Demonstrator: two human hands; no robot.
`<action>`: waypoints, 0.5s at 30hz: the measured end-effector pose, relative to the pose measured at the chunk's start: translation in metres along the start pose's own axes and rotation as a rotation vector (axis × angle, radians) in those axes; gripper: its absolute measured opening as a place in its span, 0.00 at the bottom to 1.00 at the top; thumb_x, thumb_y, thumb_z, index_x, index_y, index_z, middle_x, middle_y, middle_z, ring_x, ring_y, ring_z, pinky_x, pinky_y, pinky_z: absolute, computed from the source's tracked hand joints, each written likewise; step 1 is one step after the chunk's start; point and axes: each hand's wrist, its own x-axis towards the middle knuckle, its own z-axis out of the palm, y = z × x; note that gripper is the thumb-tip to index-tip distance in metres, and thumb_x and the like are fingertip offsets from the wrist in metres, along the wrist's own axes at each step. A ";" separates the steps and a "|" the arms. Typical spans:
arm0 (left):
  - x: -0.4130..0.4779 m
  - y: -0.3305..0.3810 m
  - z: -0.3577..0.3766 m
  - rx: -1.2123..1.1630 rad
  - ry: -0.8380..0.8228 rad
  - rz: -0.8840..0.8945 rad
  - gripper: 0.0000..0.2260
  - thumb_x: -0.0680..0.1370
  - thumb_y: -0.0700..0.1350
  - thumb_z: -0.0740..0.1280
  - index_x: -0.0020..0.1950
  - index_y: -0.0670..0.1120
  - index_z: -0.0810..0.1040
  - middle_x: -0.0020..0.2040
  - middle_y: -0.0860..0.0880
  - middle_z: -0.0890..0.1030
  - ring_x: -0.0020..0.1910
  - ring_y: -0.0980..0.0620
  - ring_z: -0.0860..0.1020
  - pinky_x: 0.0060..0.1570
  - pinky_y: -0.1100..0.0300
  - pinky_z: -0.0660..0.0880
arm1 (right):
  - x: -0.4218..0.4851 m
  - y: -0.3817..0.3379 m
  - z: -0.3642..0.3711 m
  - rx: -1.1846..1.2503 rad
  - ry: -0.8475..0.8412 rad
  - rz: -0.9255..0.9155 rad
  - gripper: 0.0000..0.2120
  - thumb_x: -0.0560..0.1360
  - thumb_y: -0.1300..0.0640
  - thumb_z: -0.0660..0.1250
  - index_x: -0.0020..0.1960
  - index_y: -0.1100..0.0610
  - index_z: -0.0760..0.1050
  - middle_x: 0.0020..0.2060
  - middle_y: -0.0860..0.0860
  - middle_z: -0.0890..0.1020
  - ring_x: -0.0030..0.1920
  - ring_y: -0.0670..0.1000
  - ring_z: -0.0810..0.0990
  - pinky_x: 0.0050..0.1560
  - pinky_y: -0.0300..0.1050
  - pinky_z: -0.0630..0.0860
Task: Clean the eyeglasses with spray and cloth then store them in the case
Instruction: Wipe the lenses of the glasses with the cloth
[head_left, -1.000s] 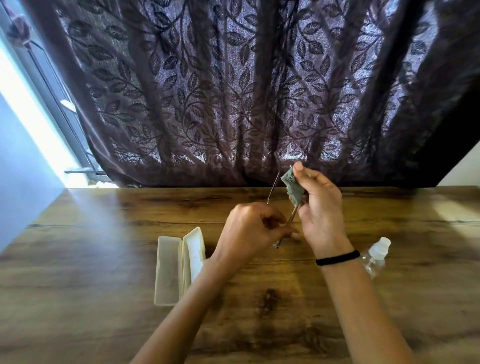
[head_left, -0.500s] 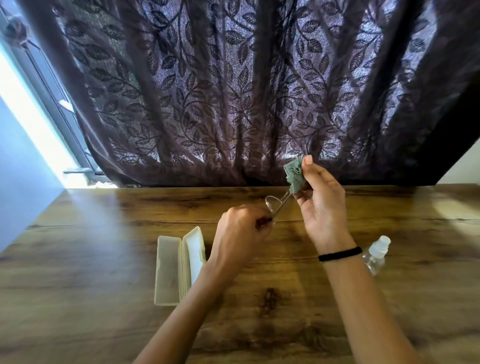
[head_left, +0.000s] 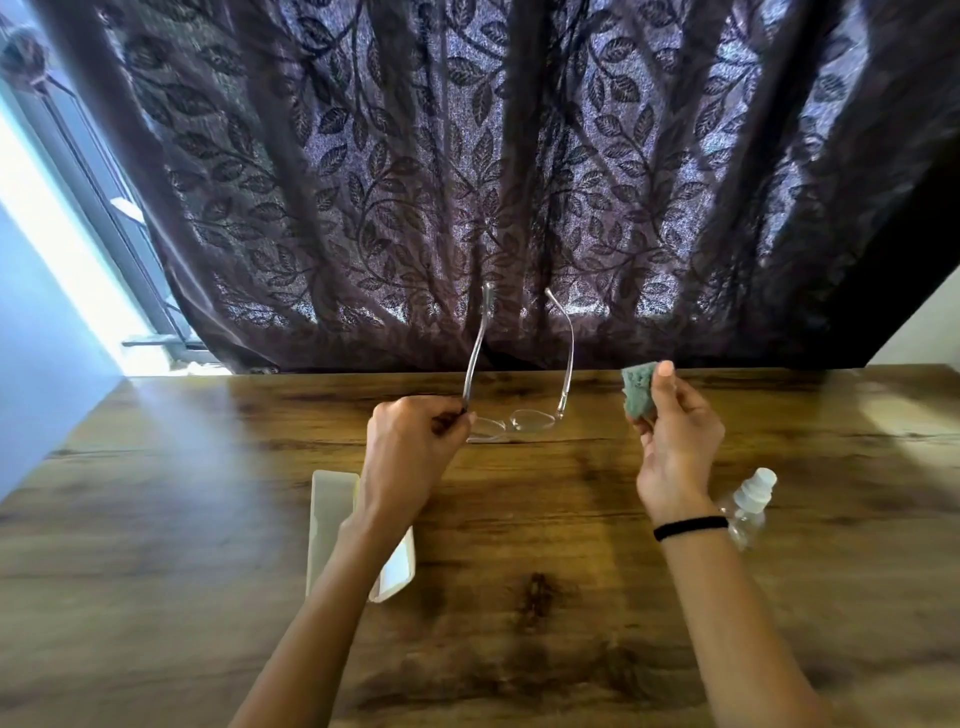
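The clear-framed eyeglasses (head_left: 524, 418) hang above the wooden table (head_left: 545, 519), lenses low and both temples unfolded, pointing up and away. My left hand (head_left: 410, 457) pinches their left hinge corner. My right hand (head_left: 675, 441) is off to the right, apart from the glasses, holding a small crumpled green cloth (head_left: 638, 389) between thumb and fingers. The pale glasses case (head_left: 332, 519) lies open on the table under my left forearm, partly hidden by it. A small clear spray bottle (head_left: 750, 506) with a white cap lies behind my right wrist.
A dark leaf-patterned curtain (head_left: 493, 182) hangs along the table's far edge. A bright window (head_left: 67, 249) and a pale wall are at the left. A black band (head_left: 688, 527) circles my right wrist.
My right hand with the cloth has pulled away to the right, off the glasses. My left hand has turned the glasses so both temples stand open and the lenses face down.
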 end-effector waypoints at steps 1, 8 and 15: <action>0.000 -0.001 -0.002 -0.001 -0.002 -0.009 0.04 0.70 0.42 0.73 0.44 0.45 0.85 0.36 0.49 0.85 0.33 0.58 0.81 0.37 0.61 0.77 | 0.001 0.006 -0.001 -0.011 -0.011 0.022 0.05 0.74 0.54 0.66 0.40 0.53 0.75 0.37 0.49 0.79 0.38 0.45 0.77 0.37 0.37 0.74; -0.001 -0.003 -0.007 -0.020 -0.057 -0.009 0.03 0.71 0.43 0.73 0.42 0.46 0.85 0.34 0.55 0.83 0.32 0.62 0.79 0.35 0.75 0.71 | 0.006 0.039 -0.003 -0.123 -0.190 0.072 0.08 0.75 0.56 0.65 0.51 0.58 0.77 0.41 0.49 0.80 0.42 0.46 0.79 0.41 0.38 0.74; 0.000 -0.002 -0.008 -0.022 -0.053 -0.049 0.03 0.72 0.43 0.72 0.43 0.45 0.85 0.33 0.55 0.81 0.33 0.60 0.80 0.34 0.77 0.70 | 0.002 0.040 -0.008 -0.030 -0.324 0.084 0.09 0.71 0.49 0.63 0.39 0.51 0.80 0.34 0.45 0.84 0.39 0.43 0.81 0.40 0.36 0.78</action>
